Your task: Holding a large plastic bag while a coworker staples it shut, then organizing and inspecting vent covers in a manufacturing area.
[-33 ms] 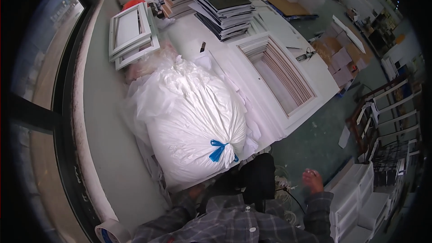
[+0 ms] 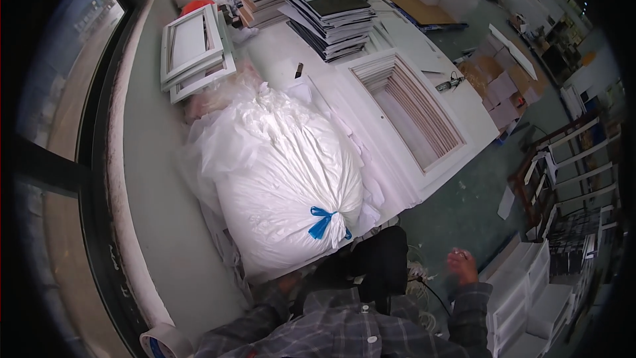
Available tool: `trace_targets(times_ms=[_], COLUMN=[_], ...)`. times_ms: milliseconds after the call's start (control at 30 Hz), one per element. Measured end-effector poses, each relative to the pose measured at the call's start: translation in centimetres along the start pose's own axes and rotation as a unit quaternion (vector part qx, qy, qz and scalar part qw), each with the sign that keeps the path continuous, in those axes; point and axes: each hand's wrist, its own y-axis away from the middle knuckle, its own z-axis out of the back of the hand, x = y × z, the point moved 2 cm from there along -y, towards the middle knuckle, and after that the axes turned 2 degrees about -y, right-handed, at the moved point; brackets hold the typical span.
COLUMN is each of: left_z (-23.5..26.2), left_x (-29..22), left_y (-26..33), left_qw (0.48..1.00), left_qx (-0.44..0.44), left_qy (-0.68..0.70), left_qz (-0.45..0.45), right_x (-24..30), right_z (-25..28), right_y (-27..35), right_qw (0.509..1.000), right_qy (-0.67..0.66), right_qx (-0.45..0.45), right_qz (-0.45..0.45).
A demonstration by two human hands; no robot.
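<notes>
A large, full white plastic bag [image 2: 285, 179] rests on the near left of the table, its gathered neck knotted with a blue tie [image 2: 321, 222]. By the bag's lower edge is my left hand [image 2: 289, 284], low and in shadow; its fingers are hidden and I cannot tell what it touches. My right hand [image 2: 462, 266] is held in the air off to the right, apart from the table, with its fingers loosely curled in and nothing visible in them.
Stacked white frames [image 2: 430, 169] lie right of the bag; smaller frames [image 2: 192, 46] lean at the left. Piled dark boards [image 2: 328, 16] stand farther back. A tape roll [image 2: 165, 343] sits at lower left. Cardboard boxes [image 2: 497, 83] and white shelving [image 2: 523, 285] are at the right.
</notes>
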Motion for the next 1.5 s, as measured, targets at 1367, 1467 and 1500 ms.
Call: trace_targets(times_ms=[1367, 1467, 1500], left_z=[3.7, 3.8, 3.1], left_x=[-4.3, -5.0, -5.9], left_y=[1.4, 1.3, 0.7], left_qw=[0.946, 0.954, 0.955], left_qx=[-0.017, -0.062, -0.073], left_qy=[-0.204, -0.222, -0.226], left_qz=[-0.252, -0.193, -0.176], right_x=[9.0, 10.3, 11.0], right_z=[13.1, 14.4, 14.8], right_y=[2.2, -3.3, -5.2], right_qw=[0.985, 0.992, 0.993], right_qy=[-0.086, -0.074, -0.073], right_qx=[-0.125, -0.084, -0.068], right_qz=[0.087, 0.066, 0.063])
